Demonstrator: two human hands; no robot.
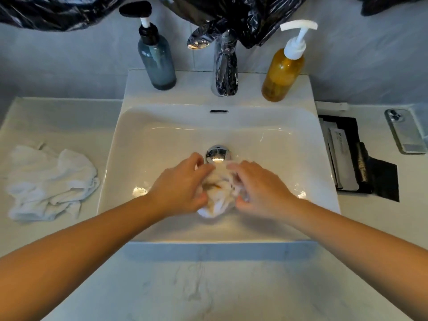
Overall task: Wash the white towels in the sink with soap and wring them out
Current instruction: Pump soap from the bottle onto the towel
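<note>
The white sink (162, 137) fills most of the view. Low in its basin the person has one white towel (217, 191) bunched into a wad, with an amber smear of soap in its folds. The left hand (183, 181) and right hand (259, 184) close on it from either side, fingers curled into the cloth; the right is slightly blurred. This looks to me like the soaping stage. It would go best by rubbing cloth on cloth and turning the wad so the soap spreads past that one patch, all kept down in the basin.

Well left of the grip, a second towel (51, 181) lies crumpled on the counter. Well right sits a black tray (379, 177) of sachets. Beyond the hands, the plastic-wrapped tap (225, 68) stands between a grey-blue pump bottle (159, 63) and an amber one (281, 75). Just past the fingertips is the chrome drain plug (218, 154). Nothing crowds the hands.
</note>
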